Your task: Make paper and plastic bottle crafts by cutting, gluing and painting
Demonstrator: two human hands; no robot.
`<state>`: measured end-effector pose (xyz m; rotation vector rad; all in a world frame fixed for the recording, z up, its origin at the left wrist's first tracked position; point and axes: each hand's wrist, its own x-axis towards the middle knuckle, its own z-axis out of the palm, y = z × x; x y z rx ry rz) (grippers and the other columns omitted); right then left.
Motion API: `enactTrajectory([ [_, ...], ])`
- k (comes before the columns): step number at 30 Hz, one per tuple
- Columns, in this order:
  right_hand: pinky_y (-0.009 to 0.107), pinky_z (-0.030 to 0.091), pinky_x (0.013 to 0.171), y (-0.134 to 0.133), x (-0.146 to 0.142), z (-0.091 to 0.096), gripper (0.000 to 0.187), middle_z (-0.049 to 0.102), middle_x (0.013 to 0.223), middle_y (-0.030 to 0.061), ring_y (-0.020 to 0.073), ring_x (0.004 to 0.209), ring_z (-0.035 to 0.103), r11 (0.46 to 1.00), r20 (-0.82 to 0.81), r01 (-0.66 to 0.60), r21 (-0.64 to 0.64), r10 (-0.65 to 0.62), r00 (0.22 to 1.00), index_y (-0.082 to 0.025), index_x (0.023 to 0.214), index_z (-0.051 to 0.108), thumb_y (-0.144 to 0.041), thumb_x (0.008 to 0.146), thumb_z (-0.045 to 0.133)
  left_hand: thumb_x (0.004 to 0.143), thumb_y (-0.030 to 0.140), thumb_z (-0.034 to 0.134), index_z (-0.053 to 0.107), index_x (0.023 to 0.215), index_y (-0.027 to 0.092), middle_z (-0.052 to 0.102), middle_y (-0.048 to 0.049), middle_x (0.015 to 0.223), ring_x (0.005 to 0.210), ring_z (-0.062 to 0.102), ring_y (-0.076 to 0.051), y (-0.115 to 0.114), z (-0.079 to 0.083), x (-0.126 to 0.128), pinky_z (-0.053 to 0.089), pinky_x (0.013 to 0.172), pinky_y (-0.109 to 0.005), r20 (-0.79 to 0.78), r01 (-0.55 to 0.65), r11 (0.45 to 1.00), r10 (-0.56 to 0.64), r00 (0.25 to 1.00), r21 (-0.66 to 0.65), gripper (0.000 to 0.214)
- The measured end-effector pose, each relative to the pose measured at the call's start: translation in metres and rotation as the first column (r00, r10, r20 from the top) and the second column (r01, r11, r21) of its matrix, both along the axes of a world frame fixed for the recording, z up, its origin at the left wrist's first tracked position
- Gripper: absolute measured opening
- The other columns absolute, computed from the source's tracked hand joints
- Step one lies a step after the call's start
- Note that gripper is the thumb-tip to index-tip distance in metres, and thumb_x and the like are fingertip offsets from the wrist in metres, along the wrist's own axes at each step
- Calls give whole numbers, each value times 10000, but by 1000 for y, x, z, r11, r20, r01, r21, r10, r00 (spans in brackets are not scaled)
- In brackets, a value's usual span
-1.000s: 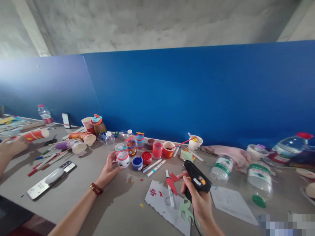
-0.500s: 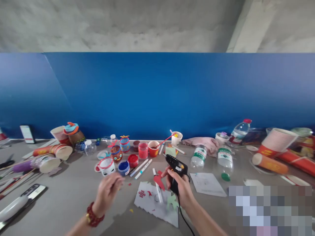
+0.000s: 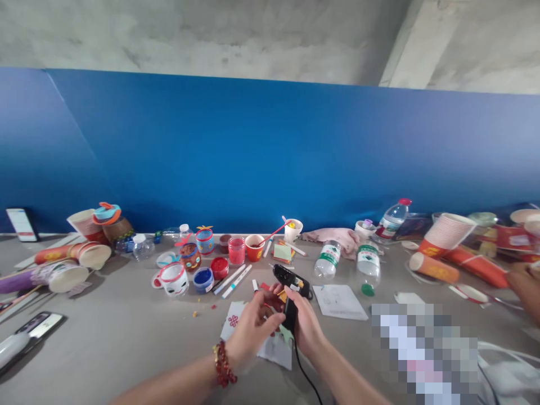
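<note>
My right hand (image 3: 310,326) is wrapped around the grip of a black hot glue gun (image 3: 290,277), whose nozzle points left and away from me. A black cord (image 3: 304,365) hangs from its handle. My left hand (image 3: 248,326) reaches in beside the grip, thumb and fingers apart, its fingertips partly hidden near the right hand's fingers. Just beyond the left fingers shows a bit of a red piece (image 3: 265,286) and a marker end (image 3: 255,284). Under the hands lies a torn white sheet (image 3: 232,316) with a red knot pattern, and a pale green cutout (image 3: 287,334).
A painted white cup (image 3: 174,279), a blue paint jar (image 3: 203,279) and red paint jars stand left of centre. Plastic bottles (image 3: 328,260) and a drawn-on sheet (image 3: 340,302) lie right. A phone (image 3: 44,323) is at left. Another person's hand (image 3: 525,281) is at far right.
My left hand has moved right, from beside the white cup to the glue gun's grip, over the torn sheet. The view has turned slightly right. The right hand still holds the glue gun.
</note>
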<state>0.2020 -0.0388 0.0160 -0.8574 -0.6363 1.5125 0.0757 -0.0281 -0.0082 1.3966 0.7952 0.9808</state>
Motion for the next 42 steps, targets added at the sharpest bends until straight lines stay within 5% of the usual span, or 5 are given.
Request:
enactTrajectory([
  [10,250,424,385,10,19,-5,404,687,665,34,145,418,568,997,408,43,72,-68,910,-159,904,675,-546,789,646,795,299,685,572,1149,228,647,-81,1014,645,614,-137,-8,-14,8,527,552,-263,102,63,995,-55,993,-74,379],
  [19,285,417,559,7,150,-14,297,728,949,90,262,722,688,964,939,-39,264,-266,-217,-224,1016,671,-191,725,618,899,177,516,634,894,230,656,-51,912,831,621,-183,-10,-4,-64,484,748,-267,-431,138,927,28,902,348,129],
  [24,324,479,607,-26,173,-32,359,685,1096,127,284,788,709,991,838,-89,103,-134,-529,-202,1115,623,-158,770,532,937,184,463,606,940,241,652,-67,982,921,616,-198,-7,-5,-86,480,835,-291,-500,217,851,62,864,479,154],
  [33,438,532,864,-34,199,-15,621,633,1274,130,340,1070,653,978,783,-197,-68,-70,-618,-213,1227,627,-107,618,573,940,160,455,603,920,215,648,-64,1004,951,602,-189,-3,-11,-100,476,854,-303,-548,232,787,156,822,571,159],
  [42,350,507,878,17,48,14,253,675,1194,72,241,1032,653,862,936,-505,30,-202,-289,-236,1076,668,-304,930,474,927,217,498,537,754,188,595,-28,760,722,566,-161,6,-14,-110,455,683,-268,-481,-2,769,401,780,639,179],
])
